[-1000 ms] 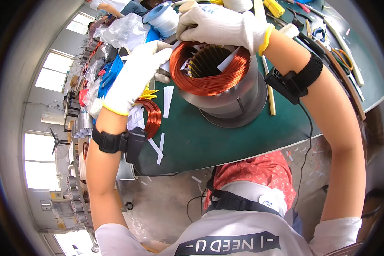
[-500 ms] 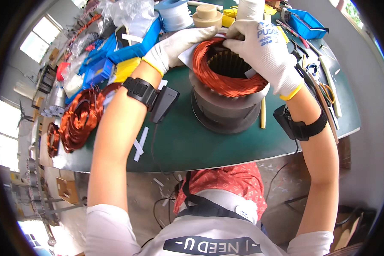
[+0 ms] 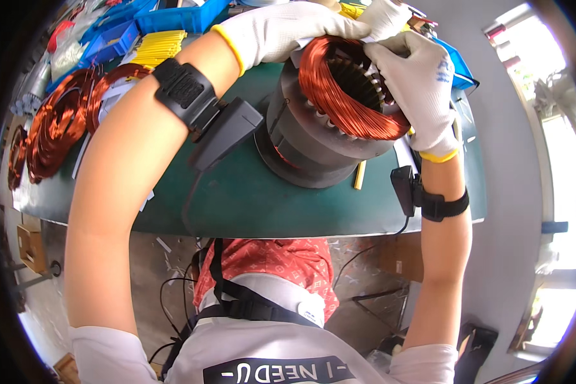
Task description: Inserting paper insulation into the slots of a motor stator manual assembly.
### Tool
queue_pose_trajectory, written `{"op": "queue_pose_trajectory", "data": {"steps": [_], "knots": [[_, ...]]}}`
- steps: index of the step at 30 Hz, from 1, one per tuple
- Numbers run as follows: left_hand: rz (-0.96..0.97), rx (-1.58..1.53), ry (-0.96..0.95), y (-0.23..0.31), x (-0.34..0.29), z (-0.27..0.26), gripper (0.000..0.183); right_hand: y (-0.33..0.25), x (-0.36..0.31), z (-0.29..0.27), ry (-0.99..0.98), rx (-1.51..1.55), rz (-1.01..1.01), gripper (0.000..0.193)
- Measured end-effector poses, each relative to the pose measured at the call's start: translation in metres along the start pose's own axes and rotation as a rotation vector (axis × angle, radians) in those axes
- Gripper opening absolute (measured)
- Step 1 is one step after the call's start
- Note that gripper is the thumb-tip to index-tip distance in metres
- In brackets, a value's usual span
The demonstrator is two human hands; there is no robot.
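A dark grey motor stator [image 3: 288, 131] stands on the bench with a thick ring of copper winding [image 3: 329, 96] bulging over its top. White bits show along its slotted bore. My left hand [image 3: 281, 35], in a white knitted glove, reaches around the far side of the winding. Its fingers are stretched out along the far rim, their tips near my right hand. My right hand [image 3: 419, 83], gloved too, bends over the right side of the ring. Thumb and fingertips are pinched together at the ring's inner far edge; what lies between them is hidden.
Copper coils [image 3: 61, 131] lie at the left of the green bench [image 3: 217, 205]. Behind them are yellow sleeves [image 3: 160, 48] and blue bins [image 3: 179, 16]. A yellow strip [image 3: 360, 175] lies by the stator's base. A white rounded shape [image 3: 385, 18] behind the winding is unclear.
The view has shifted, and the stator looks more tilted. My left hand has slid rightward along the far rim, closer to my right hand. My right hand stays pinched at the winding.
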State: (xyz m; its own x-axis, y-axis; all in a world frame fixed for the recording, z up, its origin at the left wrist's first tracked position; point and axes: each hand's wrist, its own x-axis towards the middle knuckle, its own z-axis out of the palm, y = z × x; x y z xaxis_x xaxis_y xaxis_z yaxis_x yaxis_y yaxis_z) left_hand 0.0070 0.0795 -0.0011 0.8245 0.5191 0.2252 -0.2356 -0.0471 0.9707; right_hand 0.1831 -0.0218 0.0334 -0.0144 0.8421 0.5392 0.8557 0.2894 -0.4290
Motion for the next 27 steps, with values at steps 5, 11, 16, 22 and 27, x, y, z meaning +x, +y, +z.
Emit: {"op": "queue_pose_trajectory", "data": {"steps": [5, 11, 16, 22, 27], "knots": [[-0.071, -0.089, 0.169, -0.008, 0.01, 0.006, 0.036, -0.002, 0.0, -0.002, -0.009, 0.018, 0.059, 0.025], [-0.024, -0.067, -0.014, 0.006, 0.012, 0.004, 0.033, 0.002, -0.001, -0.002, -0.027, -0.012, 0.02, 0.023], [0.044, 0.083, -0.03, 0.011, 0.006, 0.003, 0.029, -0.009, -0.005, -0.003, -0.063, 0.165, 0.071, 0.021], [0.068, 0.137, -0.013, 0.006, 0.009, 0.002, 0.029, -0.005, 0.0, -0.001, -0.075, 0.039, 0.033, 0.018], [-0.205, -0.132, 0.02, 0.008, 0.021, 0.005, 0.026, -0.023, 0.002, -0.011, -0.1, 0.052, 0.072, 0.017]]}}
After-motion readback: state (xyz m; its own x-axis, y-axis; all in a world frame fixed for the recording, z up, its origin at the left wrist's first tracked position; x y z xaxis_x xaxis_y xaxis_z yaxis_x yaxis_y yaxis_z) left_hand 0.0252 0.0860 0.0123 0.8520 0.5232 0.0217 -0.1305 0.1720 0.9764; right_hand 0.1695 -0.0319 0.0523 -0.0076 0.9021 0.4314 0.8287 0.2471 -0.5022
